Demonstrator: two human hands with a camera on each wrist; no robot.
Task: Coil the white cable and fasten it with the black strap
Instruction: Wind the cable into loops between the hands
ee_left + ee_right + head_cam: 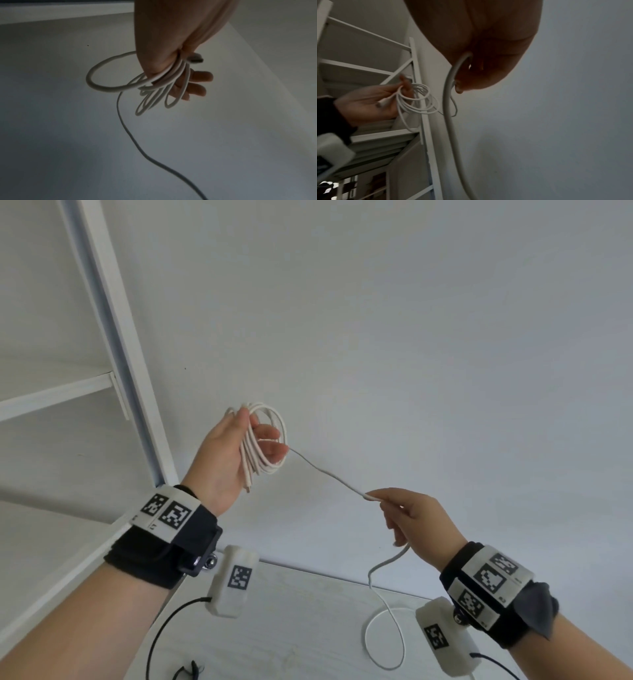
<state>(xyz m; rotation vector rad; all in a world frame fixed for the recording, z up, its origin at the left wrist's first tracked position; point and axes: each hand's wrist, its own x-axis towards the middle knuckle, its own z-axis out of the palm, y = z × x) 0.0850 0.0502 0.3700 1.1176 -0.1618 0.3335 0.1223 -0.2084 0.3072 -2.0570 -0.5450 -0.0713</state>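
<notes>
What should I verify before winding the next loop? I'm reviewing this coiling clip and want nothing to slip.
1. Coil held: ok. The left hand grips several loops of the white cable, thumb over them.
2. Connector end tucked: ok. One connector lies against the left palm beside the loops.
3. Feed controlled: ok. The right hand pinches the cable, which runs across to the coil without a kink.
4. Loose tail free: ok. The remainder curls on the table, no knot visible.
5. Loops even: not ok. In the left wrist view one loop bulges wider than the rest.
6. Black strap within reach: cannot tell.
</notes>
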